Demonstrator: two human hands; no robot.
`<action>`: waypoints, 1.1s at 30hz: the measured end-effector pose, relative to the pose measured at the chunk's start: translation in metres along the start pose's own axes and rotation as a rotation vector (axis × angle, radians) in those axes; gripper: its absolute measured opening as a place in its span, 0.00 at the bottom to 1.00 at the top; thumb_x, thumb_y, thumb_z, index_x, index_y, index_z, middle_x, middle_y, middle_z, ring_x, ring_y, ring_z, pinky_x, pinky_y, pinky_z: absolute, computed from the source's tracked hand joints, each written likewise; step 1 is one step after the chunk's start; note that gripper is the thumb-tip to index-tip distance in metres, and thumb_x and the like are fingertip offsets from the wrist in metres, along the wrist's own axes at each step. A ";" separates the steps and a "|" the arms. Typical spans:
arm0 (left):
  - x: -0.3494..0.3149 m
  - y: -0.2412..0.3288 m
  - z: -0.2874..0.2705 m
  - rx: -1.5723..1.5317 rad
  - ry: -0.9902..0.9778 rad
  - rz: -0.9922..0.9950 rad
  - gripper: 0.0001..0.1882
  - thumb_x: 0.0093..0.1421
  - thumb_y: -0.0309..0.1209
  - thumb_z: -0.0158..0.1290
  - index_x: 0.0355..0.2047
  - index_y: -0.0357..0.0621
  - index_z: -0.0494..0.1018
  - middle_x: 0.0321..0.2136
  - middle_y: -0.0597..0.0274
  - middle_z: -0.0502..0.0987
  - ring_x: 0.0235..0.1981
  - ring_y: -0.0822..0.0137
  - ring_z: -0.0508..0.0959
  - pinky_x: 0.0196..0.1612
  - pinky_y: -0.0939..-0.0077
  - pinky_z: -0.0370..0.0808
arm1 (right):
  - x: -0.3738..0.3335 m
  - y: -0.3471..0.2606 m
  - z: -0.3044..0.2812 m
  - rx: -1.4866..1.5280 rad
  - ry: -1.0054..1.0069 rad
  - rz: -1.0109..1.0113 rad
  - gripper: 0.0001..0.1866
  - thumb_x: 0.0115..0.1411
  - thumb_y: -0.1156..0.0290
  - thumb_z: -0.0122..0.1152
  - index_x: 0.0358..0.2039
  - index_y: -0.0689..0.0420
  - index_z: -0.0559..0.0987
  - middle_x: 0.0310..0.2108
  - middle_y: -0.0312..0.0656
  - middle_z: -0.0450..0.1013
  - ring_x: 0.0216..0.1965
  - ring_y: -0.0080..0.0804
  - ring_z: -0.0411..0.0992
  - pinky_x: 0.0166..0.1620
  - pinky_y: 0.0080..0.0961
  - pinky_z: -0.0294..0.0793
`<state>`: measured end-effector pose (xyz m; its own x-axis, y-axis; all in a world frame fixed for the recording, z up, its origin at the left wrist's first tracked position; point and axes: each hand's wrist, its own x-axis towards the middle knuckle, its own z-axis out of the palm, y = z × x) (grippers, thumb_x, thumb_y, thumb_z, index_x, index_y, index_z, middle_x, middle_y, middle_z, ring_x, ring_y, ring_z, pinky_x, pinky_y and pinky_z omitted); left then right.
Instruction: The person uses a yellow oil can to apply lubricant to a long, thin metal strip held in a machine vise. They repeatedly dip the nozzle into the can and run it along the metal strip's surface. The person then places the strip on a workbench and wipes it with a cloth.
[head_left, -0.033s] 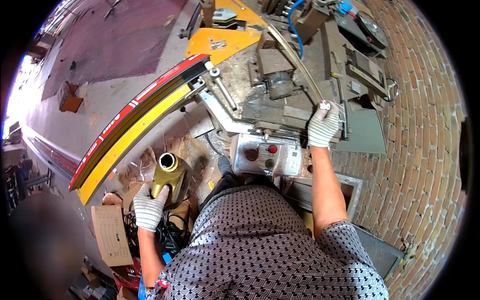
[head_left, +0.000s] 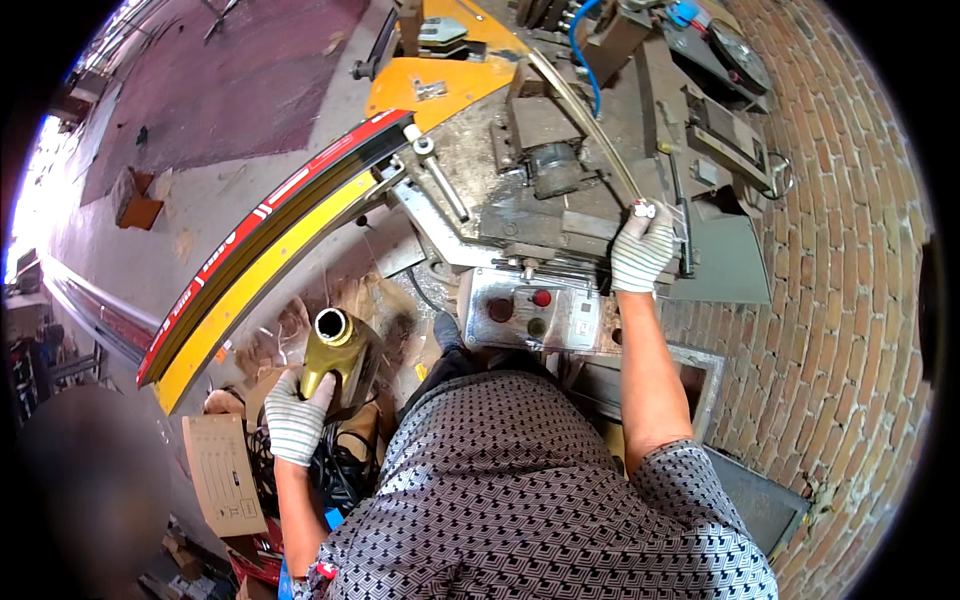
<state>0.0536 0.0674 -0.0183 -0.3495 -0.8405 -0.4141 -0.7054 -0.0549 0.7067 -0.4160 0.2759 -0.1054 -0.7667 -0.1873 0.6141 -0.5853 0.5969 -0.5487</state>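
Observation:
My left hand (head_left: 295,415), in a striped knit glove, is closed around a gold-coloured jug (head_left: 338,357). Its round mouth faces up, uncapped, and what is inside cannot be made out. On the right, my right hand (head_left: 643,250), gloved alike, pinches a small white-and-red piece (head_left: 643,208) whose kind is too small to tell. That piece meets the near end of a long thin metal strip (head_left: 588,118), which slants away over the machine bed (head_left: 540,222). Whether the fingers also grip the strip is hidden.
Left of the machine curves a red-and-yellow rail (head_left: 270,235). A control box (head_left: 530,312) with round buttons sits before my waist. Cardboard (head_left: 222,470) and black cables (head_left: 345,470) lie low at left. A blue hose (head_left: 577,50) hangs over the machine; brick paving (head_left: 840,250) runs along the right.

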 end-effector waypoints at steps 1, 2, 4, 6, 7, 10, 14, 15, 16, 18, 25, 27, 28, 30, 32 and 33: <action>0.001 0.000 -0.002 0.014 -0.006 0.007 0.15 0.59 0.31 0.66 0.41 0.31 0.77 0.31 0.58 0.82 0.32 0.75 0.76 0.38 0.76 0.75 | -0.001 0.001 0.002 -0.001 -0.002 0.004 0.09 0.67 0.73 0.56 0.46 0.60 0.78 0.39 0.50 0.77 0.41 0.47 0.75 0.49 0.38 0.74; 0.002 0.000 -0.002 0.027 -0.011 0.014 0.15 0.60 0.31 0.65 0.40 0.30 0.77 0.31 0.58 0.82 0.32 0.75 0.76 0.38 0.76 0.75 | -0.001 0.003 0.003 -0.002 -0.004 0.008 0.09 0.67 0.72 0.56 0.46 0.60 0.78 0.39 0.51 0.77 0.41 0.47 0.75 0.49 0.39 0.74; 0.003 -0.001 -0.003 0.046 -0.011 0.013 0.15 0.60 0.31 0.65 0.40 0.31 0.78 0.31 0.58 0.82 0.32 0.75 0.76 0.38 0.75 0.75 | -0.001 0.003 0.004 0.000 0.004 -0.003 0.09 0.68 0.71 0.56 0.45 0.61 0.78 0.39 0.51 0.76 0.41 0.49 0.75 0.49 0.40 0.74; 0.004 0.000 -0.003 0.065 -0.005 0.021 0.15 0.60 0.32 0.65 0.40 0.31 0.78 0.31 0.59 0.82 0.31 0.75 0.76 0.38 0.75 0.75 | 0.000 0.003 0.005 0.034 0.000 0.042 0.09 0.68 0.71 0.56 0.45 0.61 0.77 0.39 0.51 0.76 0.41 0.49 0.75 0.48 0.40 0.74; 0.004 0.001 -0.003 0.074 0.001 0.030 0.15 0.59 0.32 0.65 0.40 0.31 0.78 0.30 0.59 0.82 0.31 0.75 0.76 0.37 0.75 0.75 | 0.000 0.003 0.004 0.046 -0.005 0.045 0.09 0.68 0.71 0.56 0.45 0.61 0.77 0.39 0.51 0.76 0.41 0.48 0.75 0.48 0.39 0.74; 0.005 0.003 -0.004 0.082 0.006 0.056 0.15 0.59 0.32 0.66 0.39 0.31 0.78 0.30 0.59 0.82 0.30 0.74 0.75 0.36 0.74 0.75 | 0.002 0.000 -0.001 0.084 -0.021 0.054 0.09 0.68 0.70 0.56 0.44 0.61 0.77 0.39 0.51 0.76 0.40 0.47 0.75 0.47 0.38 0.74; 0.007 0.002 -0.009 0.090 -0.006 0.049 0.15 0.58 0.32 0.66 0.39 0.32 0.79 0.30 0.58 0.82 0.29 0.73 0.75 0.36 0.72 0.75 | 0.009 -0.014 -0.015 0.111 0.040 0.093 0.09 0.65 0.73 0.55 0.43 0.61 0.78 0.38 0.49 0.77 0.40 0.44 0.75 0.48 0.38 0.74; 0.010 0.001 -0.007 0.105 -0.007 0.071 0.15 0.58 0.32 0.66 0.39 0.32 0.79 0.30 0.58 0.82 0.30 0.73 0.76 0.36 0.72 0.75 | 0.014 -0.015 -0.021 0.091 0.080 0.106 0.10 0.64 0.74 0.54 0.44 0.61 0.78 0.39 0.49 0.77 0.41 0.41 0.75 0.49 0.37 0.74; 0.010 0.000 -0.010 0.126 0.001 0.086 0.15 0.58 0.32 0.67 0.39 0.33 0.79 0.30 0.58 0.83 0.30 0.72 0.76 0.36 0.71 0.75 | 0.019 -0.029 -0.034 0.081 0.047 0.157 0.10 0.64 0.75 0.54 0.45 0.61 0.78 0.37 0.47 0.77 0.39 0.38 0.76 0.47 0.35 0.74; 0.008 0.021 -0.013 0.152 -0.012 0.103 0.19 0.56 0.34 0.68 0.43 0.34 0.79 0.32 0.53 0.84 0.32 0.71 0.80 0.39 0.70 0.77 | 0.024 -0.049 -0.054 0.133 0.035 0.173 0.09 0.66 0.74 0.54 0.45 0.59 0.79 0.29 0.40 0.78 0.30 0.28 0.75 0.38 0.28 0.77; 0.018 0.048 -0.029 0.332 -0.124 0.241 0.19 0.57 0.37 0.68 0.41 0.34 0.79 0.27 0.52 0.82 0.28 0.70 0.79 0.34 0.71 0.77 | 0.029 -0.068 -0.115 0.504 -0.461 0.327 0.09 0.70 0.70 0.57 0.45 0.61 0.80 0.30 0.34 0.76 0.30 0.16 0.70 0.36 0.16 0.72; 0.014 0.070 -0.029 0.376 -0.161 0.267 0.21 0.58 0.39 0.67 0.42 0.35 0.79 0.26 0.50 0.82 0.28 0.66 0.82 0.34 0.70 0.78 | 0.032 -0.076 -0.124 0.502 -0.613 0.343 0.09 0.70 0.69 0.57 0.45 0.60 0.80 0.30 0.33 0.76 0.29 0.15 0.70 0.35 0.16 0.72; 0.014 0.081 -0.029 0.397 -0.176 0.272 0.20 0.58 0.38 0.68 0.42 0.35 0.79 0.26 0.52 0.82 0.29 0.69 0.81 0.35 0.72 0.78 | 0.035 -0.079 -0.128 0.496 -0.683 0.349 0.09 0.70 0.69 0.58 0.44 0.60 0.80 0.29 0.33 0.76 0.28 0.15 0.70 0.34 0.15 0.72; 0.013 0.100 -0.029 0.438 -0.206 0.283 0.19 0.58 0.36 0.68 0.43 0.34 0.79 0.27 0.57 0.81 0.30 0.73 0.79 0.36 0.75 0.77 | 0.039 -0.079 -0.132 0.493 -0.736 0.348 0.10 0.70 0.66 0.59 0.44 0.60 0.80 0.29 0.33 0.76 0.27 0.14 0.70 0.32 0.15 0.72; 0.008 0.120 -0.031 0.489 -0.201 0.345 0.19 0.58 0.36 0.68 0.43 0.34 0.79 0.26 0.57 0.81 0.28 0.72 0.79 0.35 0.73 0.78 | 0.051 -0.072 -0.134 0.542 -0.799 0.408 0.11 0.70 0.66 0.60 0.44 0.61 0.79 0.30 0.34 0.77 0.27 0.15 0.71 0.31 0.15 0.72; 0.007 0.131 -0.029 0.496 -0.196 0.356 0.19 0.58 0.36 0.68 0.43 0.34 0.79 0.26 0.56 0.81 0.27 0.72 0.79 0.34 0.73 0.78 | 0.056 -0.063 -0.134 0.617 -0.781 0.421 0.12 0.70 0.66 0.60 0.44 0.62 0.79 0.31 0.35 0.77 0.27 0.15 0.71 0.31 0.15 0.71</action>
<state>-0.0231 0.0386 0.0884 -0.6876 -0.6450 -0.3334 -0.7108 0.5044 0.4902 -0.3862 0.3327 0.0395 -0.7658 -0.6349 -0.1021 -0.1000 0.2744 -0.9564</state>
